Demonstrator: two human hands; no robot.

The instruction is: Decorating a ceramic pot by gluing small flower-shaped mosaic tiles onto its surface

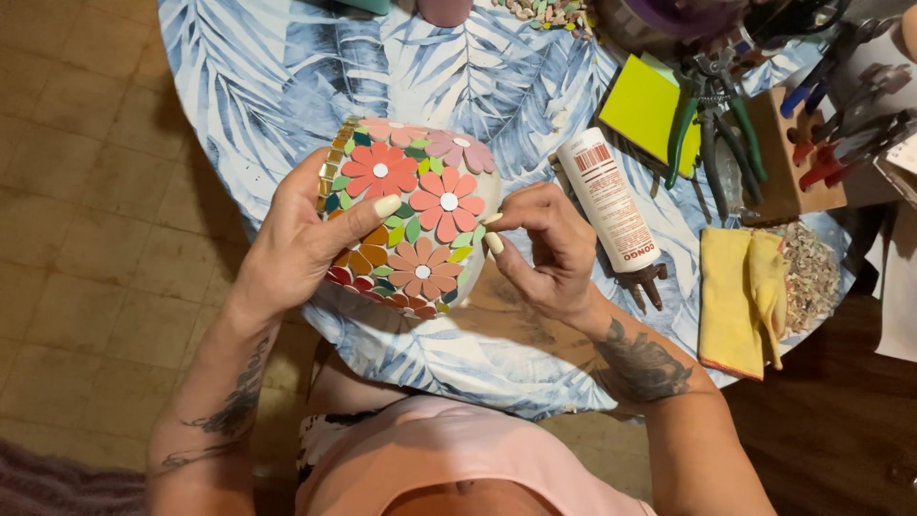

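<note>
My left hand [306,239] grips a round pot [420,215] covered in a mosaic of red, pink and orange flower tiles with green leaf pieces. It is held on its side over the near edge of the table, my thumb lying across the tiles. My right hand [544,248] is at the pot's bare right part, fingertips pinched together against the surface. Whether a small tile sits between those fingers is too small to tell.
The round table [478,86] has a blue leaf-print cloth. A white glue tube [611,205] lies just right of my right hand. Further right are yellow cloths [740,291], a yellow-green pad [645,105], green-handled pliers [712,124], tools in a wooden block [793,162], and tile chips [812,272].
</note>
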